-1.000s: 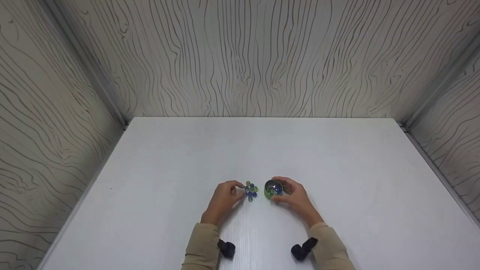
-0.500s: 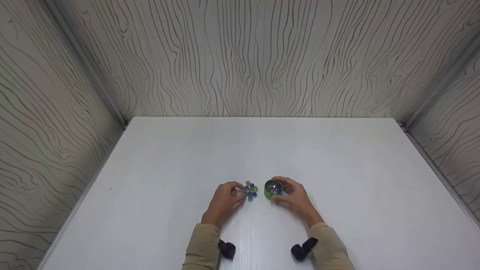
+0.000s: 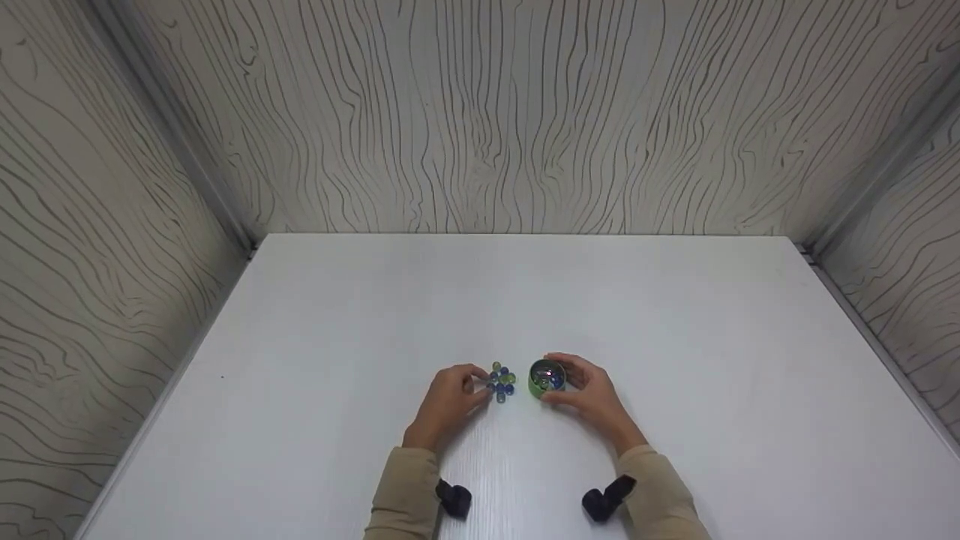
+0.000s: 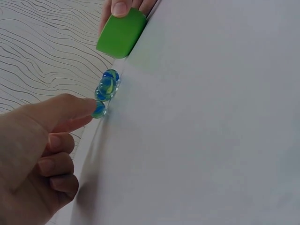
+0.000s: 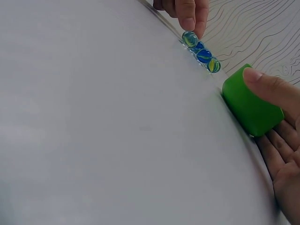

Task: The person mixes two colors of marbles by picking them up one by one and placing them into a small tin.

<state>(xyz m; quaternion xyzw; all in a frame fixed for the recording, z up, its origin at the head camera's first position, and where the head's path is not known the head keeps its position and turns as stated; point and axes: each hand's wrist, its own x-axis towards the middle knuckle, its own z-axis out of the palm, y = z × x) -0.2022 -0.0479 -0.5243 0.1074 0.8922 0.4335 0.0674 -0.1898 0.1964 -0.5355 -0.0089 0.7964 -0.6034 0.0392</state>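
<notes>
Several glass marbles (image 3: pixel 501 387) in blue and yellow-green lie in a tight cluster on the table, roughly flower-shaped from above. At the cluster's left edge my left hand (image 3: pixel 448 399) pinches a marble (image 4: pixel 99 110) between thumb and index finger, the other fingers curled in. Just right of the cluster stands a small green cup (image 3: pixel 535 389) with marbles (image 3: pixel 553 378) inside; how many is too small to tell. My right hand (image 3: pixel 592 391) holds this cup from the right, thumb on the near side and fingers round the far side. In the right wrist view the cup (image 5: pixel 253 110) rests upright on the tabletop.
The white table (image 3: pixel 337 315) spreads around both hands. Wood-grain patterned panels (image 3: pixel 480 120) rise behind it and at both sides. A black wrist camera (image 3: pixel 454 500) sits on the left sleeve, and another wrist camera (image 3: pixel 600 504) on the right sleeve.
</notes>
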